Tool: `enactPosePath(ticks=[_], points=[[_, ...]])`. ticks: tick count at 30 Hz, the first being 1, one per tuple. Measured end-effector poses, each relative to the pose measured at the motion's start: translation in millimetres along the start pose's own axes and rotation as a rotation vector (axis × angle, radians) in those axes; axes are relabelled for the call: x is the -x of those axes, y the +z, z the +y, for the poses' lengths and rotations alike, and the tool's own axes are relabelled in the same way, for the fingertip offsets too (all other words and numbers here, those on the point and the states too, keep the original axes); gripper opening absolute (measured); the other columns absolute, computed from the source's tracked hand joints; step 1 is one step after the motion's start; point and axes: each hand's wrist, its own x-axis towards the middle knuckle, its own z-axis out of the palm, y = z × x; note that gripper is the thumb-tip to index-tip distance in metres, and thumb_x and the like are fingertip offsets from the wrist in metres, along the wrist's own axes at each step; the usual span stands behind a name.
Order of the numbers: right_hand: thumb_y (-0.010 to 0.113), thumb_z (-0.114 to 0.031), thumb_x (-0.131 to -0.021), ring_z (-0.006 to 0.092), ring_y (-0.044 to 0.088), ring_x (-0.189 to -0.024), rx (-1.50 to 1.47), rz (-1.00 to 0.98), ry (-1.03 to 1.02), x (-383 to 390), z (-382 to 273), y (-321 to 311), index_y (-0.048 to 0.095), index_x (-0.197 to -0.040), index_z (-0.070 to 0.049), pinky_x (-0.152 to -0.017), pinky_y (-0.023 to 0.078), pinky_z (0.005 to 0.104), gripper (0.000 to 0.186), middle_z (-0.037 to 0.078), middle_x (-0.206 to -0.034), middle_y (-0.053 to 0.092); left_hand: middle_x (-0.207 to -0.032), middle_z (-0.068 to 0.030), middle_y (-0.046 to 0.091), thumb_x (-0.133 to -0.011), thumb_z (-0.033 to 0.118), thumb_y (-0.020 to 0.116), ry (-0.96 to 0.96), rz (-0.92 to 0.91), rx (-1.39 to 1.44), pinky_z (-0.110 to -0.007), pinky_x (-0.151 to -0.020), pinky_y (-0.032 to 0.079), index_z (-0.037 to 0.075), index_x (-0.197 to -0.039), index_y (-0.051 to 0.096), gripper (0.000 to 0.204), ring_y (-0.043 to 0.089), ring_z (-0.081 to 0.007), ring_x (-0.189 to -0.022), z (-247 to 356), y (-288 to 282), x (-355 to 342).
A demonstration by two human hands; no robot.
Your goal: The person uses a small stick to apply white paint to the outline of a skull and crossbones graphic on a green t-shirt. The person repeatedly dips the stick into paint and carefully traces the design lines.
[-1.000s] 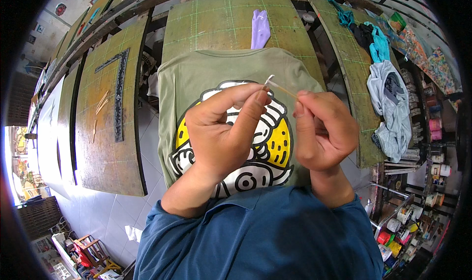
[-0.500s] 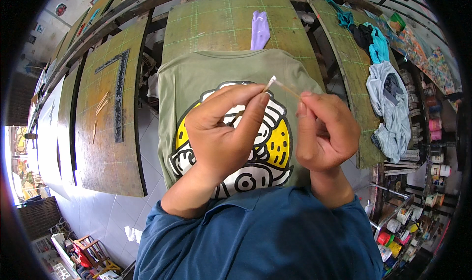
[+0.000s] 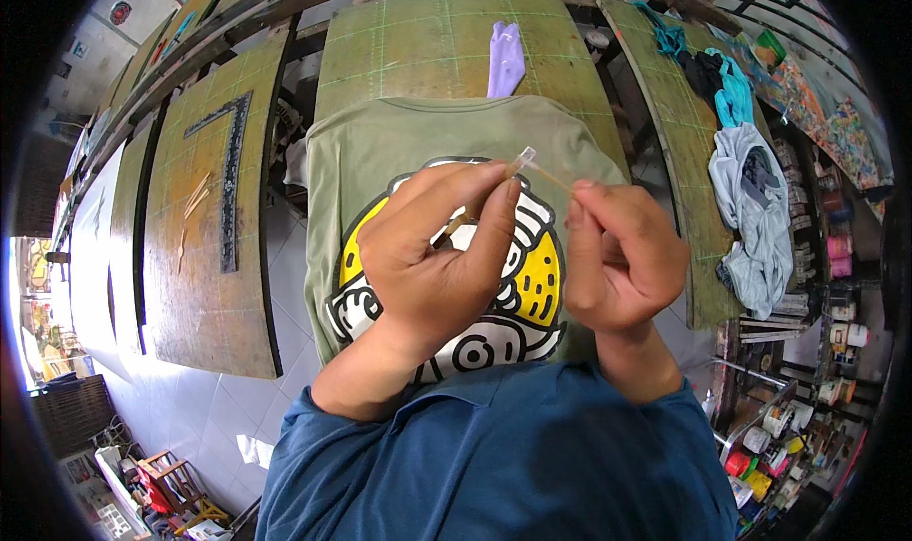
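My left hand [image 3: 427, 256] is closed, thumb and forefinger pinching a slim tool [image 3: 521, 161] with a pale tip. My right hand [image 3: 622, 246] pinches a thin wooden stick [image 3: 551, 177], whose far end meets that pale tip; whether it is joined to it I cannot tell. Both hands are above an olive T-shirt [image 3: 375, 132] spread on a board, printed with a cartoon in white, yellow and black. A lilac folded cloth or glove [image 3: 505, 58] lies beyond the collar on the green-gridded board [image 3: 399, 37].
A left board [image 3: 190, 322] carries a black right-angle piece [image 3: 229, 189] and loose wooden sticks [image 3: 198, 194]. Clothing [image 3: 746, 208] is heaped on the right board [image 3: 674, 132]. Paint tubs [image 3: 758, 438] crowd shelves at lower right. A chair [image 3: 171, 484] stands at lower left.
Both hands remain pinched over the shirt with slight movements; the meeting tips have shifted and turned a little, and my right hand has dipped slightly since half a second ago.
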Motion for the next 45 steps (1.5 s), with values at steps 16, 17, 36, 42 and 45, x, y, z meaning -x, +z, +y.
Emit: enactPosePath(ticks=[16, 17, 36, 42, 45], points=[[0.067, 0.013, -0.076, 0.0256, 0.064, -0.061, 0.049, -0.017, -0.064, -0.8, -3.5, 1.1, 0.067, -0.092, 0.005, -0.054, 0.049, 0.0309, 0.018, 0.014, -0.075, 0.066, -0.077, -0.0074, 0.068, -0.070, -0.004, 0.077, 0.193, 0.080, -0.239, -0.029, -0.060, 0.045, 0.003, -0.091, 0.072, 0.023, 0.064, -0.0205, -0.065, -6.7, -1.3, -0.6], [0.067, 0.013, -0.075, 0.0255, 0.064, -0.061, 0.072, -0.025, -0.060, -1.6, -2.7, 1.5, 0.067, -0.092, 0.005, -0.053, 0.049, 0.0310, 0.018, 0.014, -0.075, 0.066, -0.076, -0.0070, 0.068, -0.070, -0.004, 0.077, 0.227, 0.085, -0.257, -0.029, -0.060, 0.044, 0.003, -0.091, 0.072, 0.023, 0.063, -0.0205, -0.064, -6.7, -1.6, -1.2], [0.067, 0.011, -0.076, 0.0252, 0.064, -0.063, 0.118, -0.032, -0.040, 3.5, 3.1, 6.8, 0.067, -0.092, 0.005, -0.057, 0.051, 0.0323, 0.017, 0.013, -0.075, 0.066, -0.078, -0.0045, 0.066, -0.067, -0.006, 0.076, 0.405, 0.088, -0.375, -0.030, -0.059, 0.042, 0.003, -0.093, 0.071, 0.028, 0.060, -0.0195, -0.063, -11.0, -6.6, -3.7], [0.065, 0.009, -0.081, 0.0171, 0.061, -0.063, -0.003, -0.099, 0.172, 13.9, 22.8, 12.8, 0.068, -0.094, 0.004, -0.056, 0.046, 0.0260, 0.014, 0.012, -0.076, 0.066, -0.079, -0.0066, 0.070, -0.071, -0.003, 0.077, 0.279, 0.117, -0.399, -0.029, -0.060, 0.047, 0.007, -0.089, 0.073, 0.021, 0.064, -0.0198, -0.067, -18.2, -12.1, -7.3], [0.067, 0.002, -0.086, 0.0126, 0.061, -0.064, -0.206, -0.141, 0.430, 18.3, 39.8, 19.8, 0.069, -0.095, 0.002, -0.057, 0.047, 0.0239, 0.009, 0.010, -0.079, 0.069, -0.076, -0.0079, 0.071, -0.077, 0.001, 0.076, 0.028, 0.104, -0.261, -0.022, -0.061, 0.049, 0.002, -0.083, 0.074, 0.007, 0.064, -0.0143, -0.062, -35.3, -19.6, -20.9]])
